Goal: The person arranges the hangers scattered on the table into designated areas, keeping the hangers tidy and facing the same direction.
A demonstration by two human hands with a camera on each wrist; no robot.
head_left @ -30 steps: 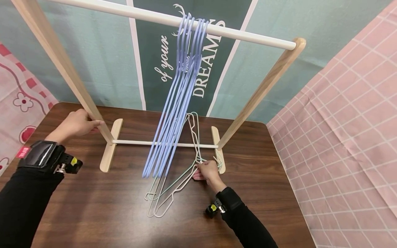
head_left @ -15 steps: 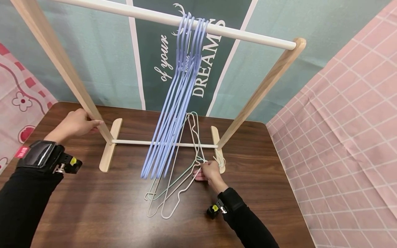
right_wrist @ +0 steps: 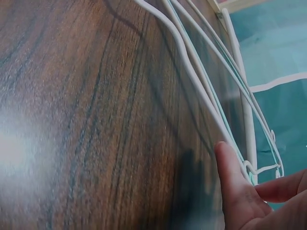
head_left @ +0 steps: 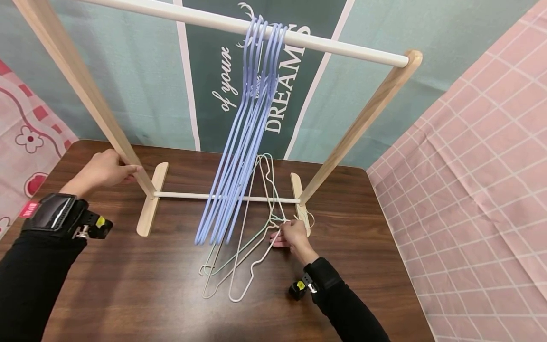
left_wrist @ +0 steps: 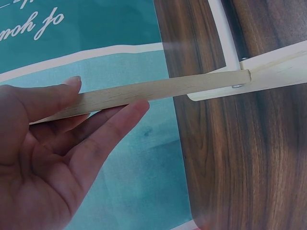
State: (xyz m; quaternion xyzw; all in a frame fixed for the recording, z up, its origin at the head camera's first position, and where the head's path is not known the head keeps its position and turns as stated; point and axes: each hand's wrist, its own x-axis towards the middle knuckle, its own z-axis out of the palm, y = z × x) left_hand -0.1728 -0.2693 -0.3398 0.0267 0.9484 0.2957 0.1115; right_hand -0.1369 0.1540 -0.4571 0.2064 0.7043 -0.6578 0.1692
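Observation:
In the head view, my left hand (head_left: 107, 168) grips the left wooden post (head_left: 100, 118) of a clothes rack low down, its thumb on one side and fingers on the other. The left wrist view shows that post (left_wrist: 129, 92) between thumb and fingers. Near the rack's right foot, my right hand (head_left: 295, 236) pinches a white clothes hanger (head_left: 251, 271) by its neck. Beside it, a mint hanger (head_left: 248, 244) and other pale hangers lie overlapping on the table. In the right wrist view, the white hanger (right_wrist: 196, 84) runs down to my fingers.
Several blue hangers (head_left: 271, 85) hang bunched on the white top rail (head_left: 350, 51). Their lower ends overlap the pale hangers in the head view. A white lower bar (head_left: 192, 195) joins the rack's wooden feet. Pink gridded cloth (head_left: 470, 166) stands along the table's right side.
My right hand has shifted a little to the right, and the white hanger has swung right with it, apart from the other pale hangers. The left hand stays on the post.

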